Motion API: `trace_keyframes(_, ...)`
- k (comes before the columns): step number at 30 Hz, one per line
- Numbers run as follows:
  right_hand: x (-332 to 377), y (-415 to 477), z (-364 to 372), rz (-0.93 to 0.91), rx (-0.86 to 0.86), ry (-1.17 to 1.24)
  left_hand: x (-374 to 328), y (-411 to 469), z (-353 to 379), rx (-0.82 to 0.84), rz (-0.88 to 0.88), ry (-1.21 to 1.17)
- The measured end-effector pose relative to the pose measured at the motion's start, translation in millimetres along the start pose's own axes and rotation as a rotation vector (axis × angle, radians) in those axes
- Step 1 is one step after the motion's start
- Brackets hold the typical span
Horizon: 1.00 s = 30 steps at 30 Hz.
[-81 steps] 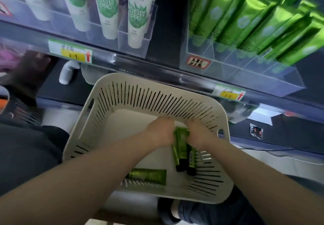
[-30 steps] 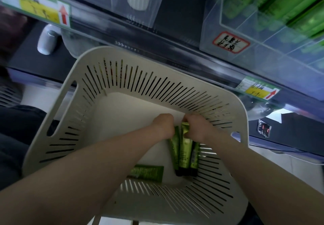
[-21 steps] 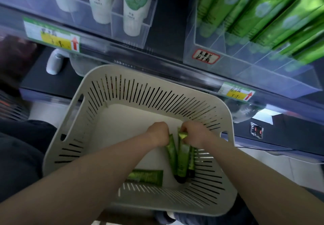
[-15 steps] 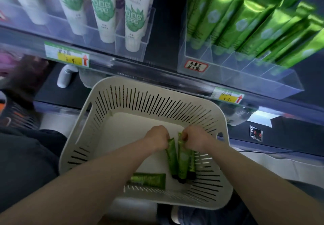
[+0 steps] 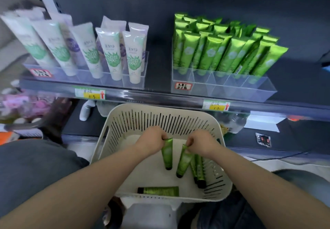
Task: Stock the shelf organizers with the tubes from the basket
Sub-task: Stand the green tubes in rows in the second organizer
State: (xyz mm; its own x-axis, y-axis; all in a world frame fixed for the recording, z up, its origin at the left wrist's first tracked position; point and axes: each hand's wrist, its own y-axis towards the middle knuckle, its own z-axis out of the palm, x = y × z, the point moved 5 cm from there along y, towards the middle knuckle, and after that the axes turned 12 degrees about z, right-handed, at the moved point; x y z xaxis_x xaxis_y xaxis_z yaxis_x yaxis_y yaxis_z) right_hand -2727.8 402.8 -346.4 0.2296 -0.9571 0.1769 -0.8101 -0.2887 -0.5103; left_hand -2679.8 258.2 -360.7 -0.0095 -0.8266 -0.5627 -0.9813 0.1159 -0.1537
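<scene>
Hands (image 5: 151,142) parted, pinched tubes (image 5: 167,154) mid-basket (image 5: 160,120), off walls

Person, as seen: left hand (image 5: 153,140) and right hand (image 5: 200,144) bare, left forearm (image 5: 89,184) and right forearm (image 5: 259,178) bare down to the lower corners of the frame; left leg (image 5: 35,166) at lower left clad in plain dark grey cloth, right leg (image 5: 232,214) at lower right in creased dark blue cloth.

We see white leaf-printed tubes (image 5: 110,54) far left on the shelf (image 5: 160,99), yellow price tags (image 5: 90,94) on its front rail, a white object (image 5: 85,112) and pink packets (image 5: 23,105) lower left, a black packet (image 5: 263,139) lower right
</scene>
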Motion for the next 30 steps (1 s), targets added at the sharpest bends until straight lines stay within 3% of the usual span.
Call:
trace_keyframes(18,12,-50,-118,-0.173,-0.299,0.192,-84,-11,-108,-0.228,0.181,0.284)
trace_keyframes(30,16,-62,-200,-0.251,-0.489,0.22,-127,2,-181,-0.378,0.253,0.321)
